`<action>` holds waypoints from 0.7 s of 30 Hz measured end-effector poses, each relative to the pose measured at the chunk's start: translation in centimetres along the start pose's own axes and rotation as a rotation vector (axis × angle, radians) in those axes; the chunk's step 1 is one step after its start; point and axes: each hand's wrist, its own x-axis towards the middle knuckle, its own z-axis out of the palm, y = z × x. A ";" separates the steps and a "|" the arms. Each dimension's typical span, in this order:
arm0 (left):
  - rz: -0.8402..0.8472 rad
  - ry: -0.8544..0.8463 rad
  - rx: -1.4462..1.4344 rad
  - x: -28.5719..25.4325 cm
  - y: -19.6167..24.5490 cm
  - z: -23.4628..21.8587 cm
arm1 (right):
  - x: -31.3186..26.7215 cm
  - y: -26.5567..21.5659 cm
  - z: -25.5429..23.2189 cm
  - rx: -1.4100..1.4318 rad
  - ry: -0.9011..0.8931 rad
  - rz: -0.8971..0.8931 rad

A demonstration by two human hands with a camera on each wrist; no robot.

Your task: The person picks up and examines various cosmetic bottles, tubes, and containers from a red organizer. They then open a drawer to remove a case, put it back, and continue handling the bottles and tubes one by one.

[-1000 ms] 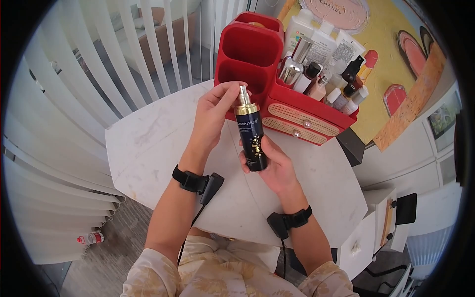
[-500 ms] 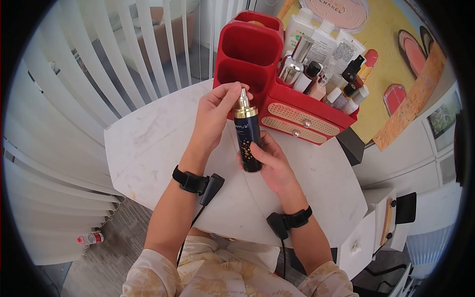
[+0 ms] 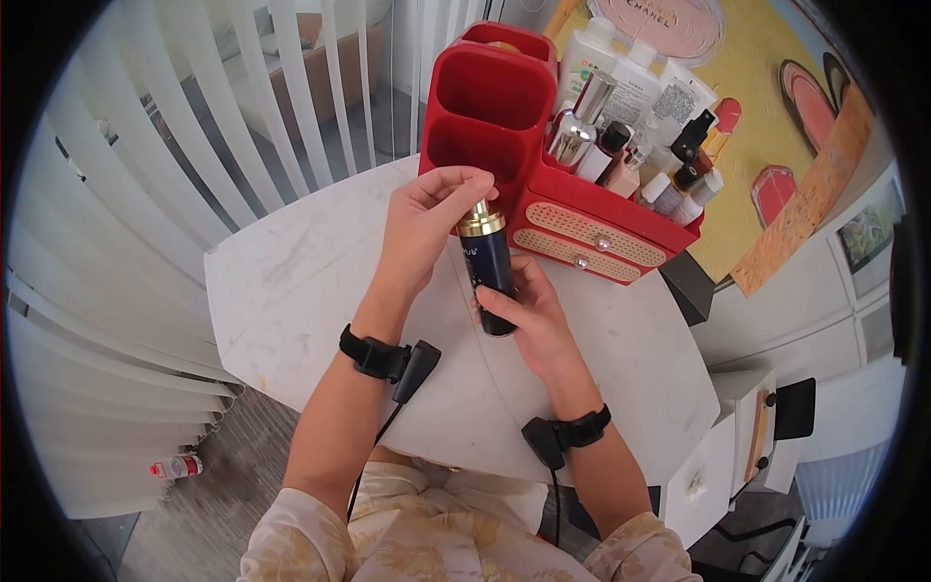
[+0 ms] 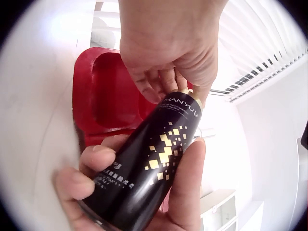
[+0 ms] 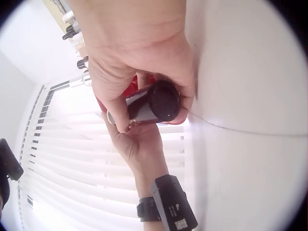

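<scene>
As the right-hand grip (image 3: 540, 325) is wrapped round the lower body of a dark cosmetic bottle (image 3: 493, 276), the left-hand grip (image 3: 417, 218) pinches its top between thumb and fingers. Bottle held tilted above the white marbled bench (image 3: 301, 262), base toward the person. Gold collar (image 3: 482, 224) visible just below the left fingertips; topmost part mostly hidden by them. Left wrist view: lettering "MANYU" near the collar, gold squares down the body. Beyond the bottle: red organizer (image 3: 536, 175), open compartments at image left; at right, two drawers (image 3: 562, 221) with round knobs, below a tray (image 3: 621, 208) crowded with bottles (image 3: 574, 145) and tubes (image 3: 679, 97). Black strap (image 3: 380, 359) on each wrist.
</scene>
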 end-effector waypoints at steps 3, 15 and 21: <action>-0.018 0.004 -0.036 0.2 -0.3 -0.1 | -0.1 -0.5 -0.1 0.092 -0.039 0.053; -0.069 -0.054 -0.133 0.1 0.2 0.2 | -0.6 -1.2 -0.1 0.351 -0.191 0.147; -0.012 -0.052 -0.046 0.3 -0.3 0.1 | -0.6 -1.0 -0.6 0.370 -0.241 0.111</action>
